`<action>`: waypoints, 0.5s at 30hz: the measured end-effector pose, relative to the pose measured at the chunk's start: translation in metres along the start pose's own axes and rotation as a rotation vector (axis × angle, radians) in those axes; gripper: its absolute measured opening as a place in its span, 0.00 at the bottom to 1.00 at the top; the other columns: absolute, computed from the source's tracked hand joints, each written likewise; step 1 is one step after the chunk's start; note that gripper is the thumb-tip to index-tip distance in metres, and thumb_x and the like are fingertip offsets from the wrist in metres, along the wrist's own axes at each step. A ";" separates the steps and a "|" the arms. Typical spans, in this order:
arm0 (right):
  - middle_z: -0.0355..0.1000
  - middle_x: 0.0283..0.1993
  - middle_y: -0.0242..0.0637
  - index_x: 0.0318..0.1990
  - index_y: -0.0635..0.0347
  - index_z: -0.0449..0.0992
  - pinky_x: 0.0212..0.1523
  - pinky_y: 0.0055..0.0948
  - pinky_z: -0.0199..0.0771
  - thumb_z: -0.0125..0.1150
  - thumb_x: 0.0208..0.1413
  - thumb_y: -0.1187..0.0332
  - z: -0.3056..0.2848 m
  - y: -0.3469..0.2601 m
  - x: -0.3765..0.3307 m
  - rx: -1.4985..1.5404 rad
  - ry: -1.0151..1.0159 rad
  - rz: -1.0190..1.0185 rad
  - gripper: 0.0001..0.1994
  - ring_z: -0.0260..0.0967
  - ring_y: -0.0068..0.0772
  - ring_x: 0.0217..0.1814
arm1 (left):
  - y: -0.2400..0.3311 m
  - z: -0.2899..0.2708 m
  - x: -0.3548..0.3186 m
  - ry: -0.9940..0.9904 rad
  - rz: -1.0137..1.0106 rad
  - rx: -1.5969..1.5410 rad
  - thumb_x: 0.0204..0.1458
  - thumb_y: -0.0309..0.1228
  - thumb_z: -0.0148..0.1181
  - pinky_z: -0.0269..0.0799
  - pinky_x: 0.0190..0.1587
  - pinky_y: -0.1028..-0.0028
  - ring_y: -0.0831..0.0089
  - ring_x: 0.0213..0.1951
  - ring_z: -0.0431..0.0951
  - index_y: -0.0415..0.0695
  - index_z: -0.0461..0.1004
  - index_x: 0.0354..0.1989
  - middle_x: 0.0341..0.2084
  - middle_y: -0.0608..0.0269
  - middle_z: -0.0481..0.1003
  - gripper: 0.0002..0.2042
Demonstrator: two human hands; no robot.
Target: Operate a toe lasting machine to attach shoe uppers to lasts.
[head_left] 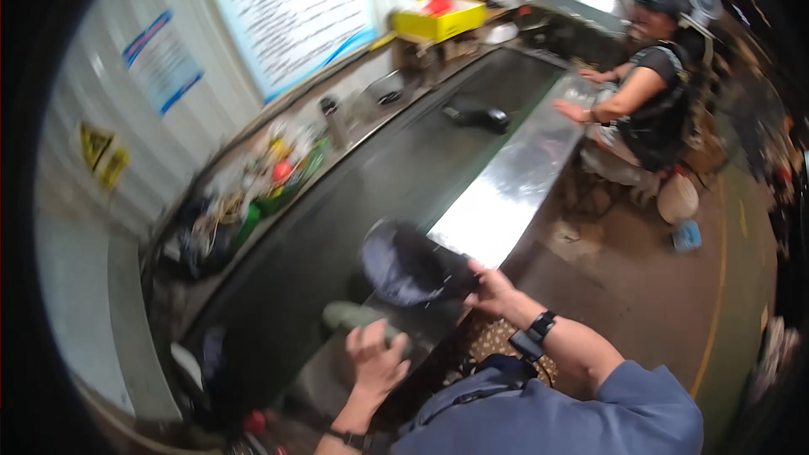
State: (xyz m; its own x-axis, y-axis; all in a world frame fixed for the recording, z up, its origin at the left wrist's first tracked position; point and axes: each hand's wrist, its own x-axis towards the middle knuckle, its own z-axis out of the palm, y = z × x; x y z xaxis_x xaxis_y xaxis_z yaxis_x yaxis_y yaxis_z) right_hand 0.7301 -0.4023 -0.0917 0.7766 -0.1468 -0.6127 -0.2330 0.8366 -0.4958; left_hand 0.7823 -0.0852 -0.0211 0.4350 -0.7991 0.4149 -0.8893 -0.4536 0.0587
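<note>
A dark, hollow thing that looks like a cap (396, 261) is tilted over the near side of the belt, its opening partly facing me. My right hand (495, 291) grips its flat, brim-like edge, thumb and fingers closed. Just left of it, a dull green rounded piece (352, 314) lies at the edge of the metal ledge. Over the green piece's near end, my left hand (377, 358) is closed with curled fingers. Blur hides the exact kind of both things.
A long dark conveyor belt (337, 211) runs away from me beside a shiny metal ledge (497, 202). A dark glossy item (480, 118) lies on the belt. At right sits a co-worker (649, 93), hands on the ledge. Bagged odds and ends (253, 194) and a yellow box (438, 21) line the wall.
</note>
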 end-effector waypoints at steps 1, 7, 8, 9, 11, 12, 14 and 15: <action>0.74 0.55 0.38 0.54 0.54 0.73 0.48 0.46 0.78 0.58 0.63 0.49 0.001 -0.001 -0.003 0.082 -0.035 0.020 0.21 0.70 0.39 0.56 | 0.013 0.016 -0.009 -0.004 0.010 0.012 0.36 0.41 0.69 0.51 0.65 0.48 0.59 0.63 0.58 0.57 0.75 0.43 0.58 0.55 0.64 0.21; 0.77 0.41 0.33 0.48 0.54 0.77 0.40 0.35 0.76 0.60 0.62 0.51 0.003 -0.015 -0.019 0.106 -0.160 0.004 0.17 0.74 0.32 0.41 | 0.051 0.068 -0.021 -0.070 0.032 -0.034 0.48 0.46 0.66 0.47 0.66 0.49 0.61 0.61 0.61 0.61 0.80 0.44 0.53 0.59 0.68 0.15; 0.77 0.43 0.33 0.50 0.55 0.77 0.38 0.33 0.77 0.60 0.62 0.51 -0.011 -0.021 -0.022 0.053 -0.206 0.001 0.19 0.75 0.30 0.41 | 0.055 0.057 -0.013 -0.075 -0.021 -0.156 0.48 0.46 0.66 0.49 0.66 0.50 0.61 0.59 0.64 0.58 0.82 0.41 0.51 0.58 0.71 0.13; 0.78 0.45 0.33 0.51 0.56 0.77 0.38 0.31 0.77 0.60 0.62 0.52 0.021 -0.017 -0.036 0.013 -0.103 -0.123 0.19 0.76 0.30 0.42 | 0.046 0.052 -0.015 -0.031 -0.083 -0.305 0.49 0.44 0.66 0.54 0.64 0.52 0.61 0.55 0.68 0.54 0.83 0.37 0.48 0.60 0.75 0.11; 0.77 0.50 0.36 0.55 0.60 0.76 0.45 0.30 0.78 0.58 0.64 0.54 0.031 -0.022 -0.058 -0.273 -0.120 -0.323 0.21 0.76 0.30 0.48 | 0.024 0.041 -0.010 0.142 -0.365 -0.806 0.53 0.40 0.67 0.68 0.55 0.59 0.62 0.40 0.78 0.45 0.82 0.28 0.37 0.59 0.81 0.12; 0.77 0.51 0.37 0.55 0.64 0.76 0.47 0.29 0.77 0.60 0.64 0.59 0.044 -0.023 -0.069 -0.404 -0.126 -0.463 0.20 0.76 0.29 0.48 | 0.016 0.041 -0.011 0.254 -0.850 -1.168 0.60 0.41 0.62 0.72 0.49 0.62 0.63 0.38 0.80 0.41 0.81 0.31 0.37 0.60 0.81 0.14; 0.78 0.50 0.37 0.56 0.66 0.75 0.47 0.28 0.76 0.65 0.60 0.65 0.022 -0.022 -0.079 -0.895 -0.214 -0.679 0.20 0.75 0.27 0.49 | -0.026 0.024 0.011 0.657 -1.471 -1.933 0.61 0.58 0.53 0.75 0.49 0.66 0.65 0.41 0.80 0.37 0.77 0.45 0.38 0.58 0.81 0.30; 0.79 0.47 0.37 0.56 0.66 0.75 0.47 0.26 0.75 0.70 0.55 0.69 0.028 -0.024 -0.094 -1.132 -0.342 -0.688 0.21 0.75 0.24 0.49 | -0.052 0.024 0.004 0.510 -1.684 -1.989 0.59 0.62 0.52 0.76 0.49 0.65 0.63 0.41 0.81 0.37 0.77 0.47 0.39 0.54 0.81 0.34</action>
State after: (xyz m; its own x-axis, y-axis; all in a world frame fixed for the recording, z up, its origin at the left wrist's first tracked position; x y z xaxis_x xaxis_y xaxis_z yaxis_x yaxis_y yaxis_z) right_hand 0.6786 -0.3936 -0.0050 0.9951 -0.0795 0.0590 0.0363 -0.2609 -0.9647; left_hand 0.8338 -0.0739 -0.0441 0.6932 -0.1982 -0.6929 0.6536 0.5779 0.4886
